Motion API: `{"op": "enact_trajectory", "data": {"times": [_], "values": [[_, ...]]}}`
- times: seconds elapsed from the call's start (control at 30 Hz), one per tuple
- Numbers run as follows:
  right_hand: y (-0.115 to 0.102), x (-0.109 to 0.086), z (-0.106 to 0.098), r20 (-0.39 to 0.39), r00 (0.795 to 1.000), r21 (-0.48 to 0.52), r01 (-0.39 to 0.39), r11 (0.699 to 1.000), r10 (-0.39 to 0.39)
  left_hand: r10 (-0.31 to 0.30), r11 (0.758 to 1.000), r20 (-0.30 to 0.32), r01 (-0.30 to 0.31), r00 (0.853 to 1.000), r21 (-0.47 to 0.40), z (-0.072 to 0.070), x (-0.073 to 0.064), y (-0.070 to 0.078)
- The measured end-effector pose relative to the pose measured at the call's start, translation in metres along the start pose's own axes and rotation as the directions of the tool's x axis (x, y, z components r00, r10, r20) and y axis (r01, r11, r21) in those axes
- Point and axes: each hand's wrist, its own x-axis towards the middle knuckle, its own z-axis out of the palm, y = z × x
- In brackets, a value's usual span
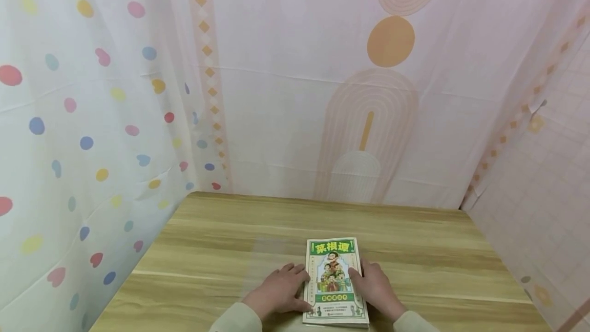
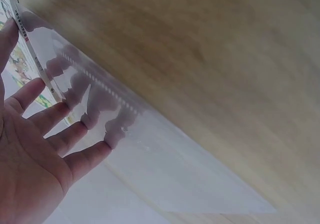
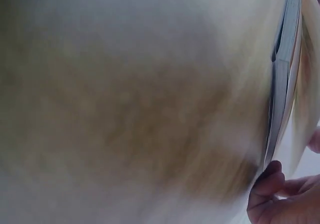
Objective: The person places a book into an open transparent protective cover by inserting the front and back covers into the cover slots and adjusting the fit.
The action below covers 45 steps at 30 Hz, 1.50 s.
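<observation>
Book lay face up on the table, right hand pinching its edge, left hand straight-fingered against the spine, clear film alongside apparently not yet folded over.

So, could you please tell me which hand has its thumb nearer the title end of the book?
The right hand: its thumb is about halfway along the paperback book's right edge, whereas the left hand has its thumb by the lower-left corner.

The person wears plain pale cream sleeves.
</observation>
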Motion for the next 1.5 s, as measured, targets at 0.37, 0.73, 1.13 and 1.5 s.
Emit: {"op": "enact_trajectory", "data": {"times": [0.37,0.73,1.13,1.5], "values": [[-0.009,0.003,-0.003,-0.113,0.99,0.337,-0.04,0.941,0.082,-0.017,1.0,0.003,0.017,1.0,-0.009,-0.002,-0.005,-0.004],[-0.015,0.001,-0.006,-0.051,0.994,0.314,-0.079,0.946,0.1,-0.023,1.0,0.008,0.023,1.0,-0.007,0.001,-0.008,-0.008],[-0.038,-0.009,-0.001,-0.148,0.988,0.452,0.034,0.891,0.037,-0.028,1.0,0.036,0.029,0.999,-0.007,-0.004,-0.012,-0.009],[-0.053,-0.011,0.006,-0.154,0.987,0.549,0.114,0.828,-0.034,-0.028,1.0,0.023,0.028,0.999,-0.008,-0.005,-0.017,-0.013]]}}
